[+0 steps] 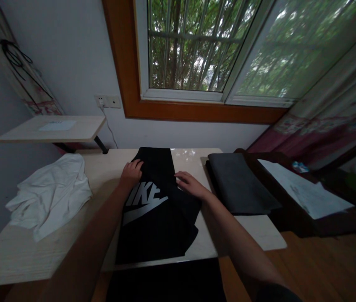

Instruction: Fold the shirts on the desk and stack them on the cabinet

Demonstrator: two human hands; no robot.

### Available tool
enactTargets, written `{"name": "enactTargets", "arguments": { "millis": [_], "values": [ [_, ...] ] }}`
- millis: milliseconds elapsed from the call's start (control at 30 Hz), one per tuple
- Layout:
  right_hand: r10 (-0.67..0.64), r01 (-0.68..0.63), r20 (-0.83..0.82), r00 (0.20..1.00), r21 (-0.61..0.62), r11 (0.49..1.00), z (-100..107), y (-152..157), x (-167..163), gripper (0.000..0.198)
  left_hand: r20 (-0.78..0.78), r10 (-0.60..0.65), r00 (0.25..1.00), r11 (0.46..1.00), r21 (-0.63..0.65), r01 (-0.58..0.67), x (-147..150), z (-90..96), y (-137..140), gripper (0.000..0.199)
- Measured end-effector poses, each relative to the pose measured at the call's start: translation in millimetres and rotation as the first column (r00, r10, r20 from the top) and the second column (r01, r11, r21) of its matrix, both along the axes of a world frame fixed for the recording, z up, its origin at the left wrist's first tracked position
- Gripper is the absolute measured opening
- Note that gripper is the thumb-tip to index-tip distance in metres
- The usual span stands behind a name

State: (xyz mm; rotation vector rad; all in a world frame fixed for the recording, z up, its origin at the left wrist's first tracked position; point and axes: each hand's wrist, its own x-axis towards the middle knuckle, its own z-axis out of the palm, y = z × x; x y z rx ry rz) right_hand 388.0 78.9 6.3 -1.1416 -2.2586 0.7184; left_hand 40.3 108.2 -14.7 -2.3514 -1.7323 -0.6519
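A black T-shirt [153, 235] with a white NIKE print lies on the light table in front of me, partly folded into a long strip. At its upper left edge, my left hand [131, 173] rests with its fingers laid over the cloth. My right hand [191, 184] is on the opposite side, fingers stretched out and slightly apart, touching the shirt near its right edge. Below that hand, a loose flap of black fabric spreads to the right, its edge uneven.
A crumpled white cloth [52, 193] lies on the table's left part, below a small raised shelf [86, 128]. Folded dark grey fabric [241, 180] sits at the right. Beyond it, paper sheets [300, 188] rest on a dark surface. A window [197, 50] is behind the table [260, 235].
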Motion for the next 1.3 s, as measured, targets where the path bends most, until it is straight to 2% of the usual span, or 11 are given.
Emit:
{"name": "enactTargets", "arguments": {
  "millis": [100, 267, 433, 533, 667, 767, 833, 1033, 1133, 1200, 1300],
  "values": [
    [-0.039, 0.038, -0.052, 0.998, -0.026, 0.999, 5.9, -28.8, 17.9, 0.036, 0.016, 0.009, 1.000, 1.000, 0.022, -0.010, -2.1, 2.3, -4.3, 0.047],
    [-0.131, 0.131, -0.002, 0.991, -0.043, 0.990, 14.4, -72.8, 42.0, 0.032, 0.015, 0.027, 1.000, 0.999, 0.043, -0.027, -4.1, 6.4, -25.8, 0.045],
    [-0.117, 0.123, 0.159, 0.980, -0.028, 0.992, 24.5, -91.2, 53.9, 0.008, 0.025, -0.007, 1.000, 1.000, -0.017, 0.007, -6.7, 6.1, -61.0, 0.043],
    [-0.102, 0.112, 0.152, 0.983, -0.060, 0.992, 29.6, -95.1, 54.3, 0.011, 0.033, -0.055, 0.998, 0.997, -0.050, 0.056, -11.3, 4.5, -86.9, 0.040],
    [-0.114, 0.103, -0.041, 0.993, -0.218, 0.970, 32.2, -97.6, 49.5, 0.017, 0.018, -0.120, 0.993, 0.987, -0.109, 0.121, -20.2, 3.2, -119.1, 0.037],
    [-0.184, 0.088, -0.201, 0.962, -0.410, 0.908, 29.7, -98.0, 44.3, 0.027, -0.027, -0.118, 0.993, 0.984, -0.137, 0.114, -24.5, 2.9, -133.1, 0.039],
    [-0.219, 0.076, -0.251, 0.943, -0.477, 0.875, 26.3, -97.0, 40.5, 0.034, -0.058, -0.097, 0.994, 0.986, -0.144, 0.088, -24.7, 2.4, -136.4, 0.042],
    [-0.259, 0.104, -0.291, 0.921, -0.456, 0.884, 16.1, -93.8, 31.9, 0.038, -0.093, -0.065, 0.994, 0.988, -0.146, 0.051, -16.6, -1.6, -127.9, 0.047],
    [-0.252, 0.091, -0.276, 0.927, -0.487, 0.868, 12.5, -91.7, 32.2, 0.055, -0.104, -0.067, 0.992, 0.988, -0.148, 0.051, -11.7, -3.7, -119.4, 0.046],
    [-0.262, 0.123, -0.269, 0.927, -0.441, 0.889, 9.9, -87.4, 33.2, 0.061, -0.103, -0.065, 0.993, 0.987, -0.153, 0.049, -9.0, -3.9, -113.3, 0.046],
    [-0.351, 0.228, -0.305, 0.885, -0.373, 0.899, 7.2, -77.1, 33.5, 0.057, -0.078, -0.061, 0.995, 0.986, -0.158, 0.048, -7.0, -3.2, -104.9, 0.046]
  ]
}}
